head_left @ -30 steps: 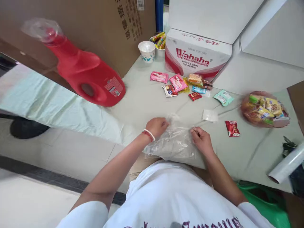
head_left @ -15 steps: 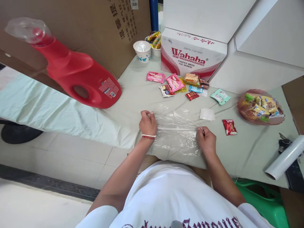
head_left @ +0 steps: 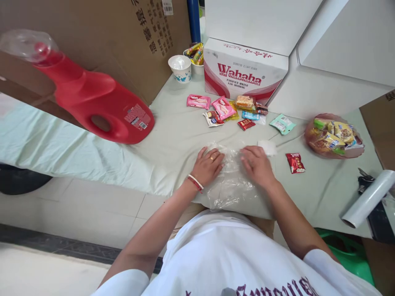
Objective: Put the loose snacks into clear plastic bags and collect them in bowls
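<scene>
Straight ahead of you, the plastic bag (head_left: pixel 231 191) lies on the table (head_left: pixel 317 201), beneath your left hand (head_left: pixel 208 165) and your right hand (head_left: pixel 258 166). Just beyond your right hand is a sachet (head_left: pixel 268 148); farther right lie a packet (head_left: pixel 295 163), then a bowl (head_left: pixel 348 154) with snacks (head_left: pixel 335 135) in it, and a roll (head_left: pixel 367 200) nearer you. Behind the bag, snack packets (head_left: pixel 223 107) lie before the water carton (head_left: pixel 243 74). Left of that carton stand 2 cups (head_left: pixel 180 70), the rear 1 holding sticks (head_left: pixel 196 54). To your left, the bottle (head_left: pixel 101 96) stands before a cardboard box (head_left: pixel 108 37).
</scene>
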The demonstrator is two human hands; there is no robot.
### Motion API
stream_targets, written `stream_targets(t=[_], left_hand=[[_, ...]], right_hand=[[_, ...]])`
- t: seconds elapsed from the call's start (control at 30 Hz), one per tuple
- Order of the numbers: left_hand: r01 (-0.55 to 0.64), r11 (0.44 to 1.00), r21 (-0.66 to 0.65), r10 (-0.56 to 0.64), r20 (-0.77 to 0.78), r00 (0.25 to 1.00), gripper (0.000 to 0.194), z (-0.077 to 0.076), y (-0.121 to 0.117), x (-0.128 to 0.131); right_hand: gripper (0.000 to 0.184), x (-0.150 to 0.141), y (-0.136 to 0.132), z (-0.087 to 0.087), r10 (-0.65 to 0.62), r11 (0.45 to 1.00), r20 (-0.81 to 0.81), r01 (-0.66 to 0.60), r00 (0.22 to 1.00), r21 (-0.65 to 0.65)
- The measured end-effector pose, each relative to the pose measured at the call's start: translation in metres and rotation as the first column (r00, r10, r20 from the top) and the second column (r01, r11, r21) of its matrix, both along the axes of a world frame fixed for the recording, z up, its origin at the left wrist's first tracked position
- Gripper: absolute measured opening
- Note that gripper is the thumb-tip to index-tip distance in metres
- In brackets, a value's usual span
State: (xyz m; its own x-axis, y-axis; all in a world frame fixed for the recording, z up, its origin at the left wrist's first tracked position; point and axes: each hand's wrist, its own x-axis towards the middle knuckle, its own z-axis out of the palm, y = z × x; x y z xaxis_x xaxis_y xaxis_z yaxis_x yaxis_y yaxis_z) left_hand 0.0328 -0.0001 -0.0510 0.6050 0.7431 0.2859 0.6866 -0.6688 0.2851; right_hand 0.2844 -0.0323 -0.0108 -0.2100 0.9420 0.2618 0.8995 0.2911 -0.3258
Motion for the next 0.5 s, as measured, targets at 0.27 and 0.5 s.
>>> stream_targets(t=[0.27,0.5], left_hand=[[-0.179,0.971,-0.155,0.123,-0.317,0.94,0.086,0.004,-0.009,-0.024],[-0.262,0.947,-0.186,0.189,-0.337,0.922,0.085,0.007,-0.016,-0.035]], right_hand=[[0.06,0.008,0.013,-0.048,-0.155,0.968,0.191,0.187,0.969,-0.165],[0.053,0.017,0.022,-0.019,-0.204,0.972,0.118,0.215,0.972,-0.091]])
